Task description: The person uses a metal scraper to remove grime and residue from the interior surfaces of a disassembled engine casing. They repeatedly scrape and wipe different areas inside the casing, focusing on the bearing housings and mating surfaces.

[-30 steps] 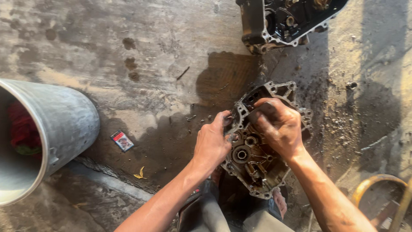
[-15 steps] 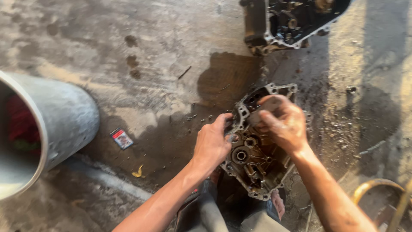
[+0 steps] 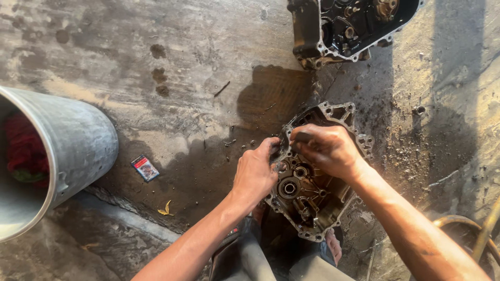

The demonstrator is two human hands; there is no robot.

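engine case half (image 3: pixel 312 200) lying open-side up on oil-stained concrete floor (image 3: pixel 198 67), near centre, just in front of person's knees. left hand (image 3: pixel 255 174) gripping case's left rim, fingers curled together on edge. right hand (image 3: pixel 328 151) pressing down inside far part of case, fingers bunched on small dark part, what exactly cannot tell. judging: steadying with left while working part straight, not cocked, keeping grit out. second case half (image 3: pixel 349 28) far right; metal bucket (image 3: pixel 57 156) left.
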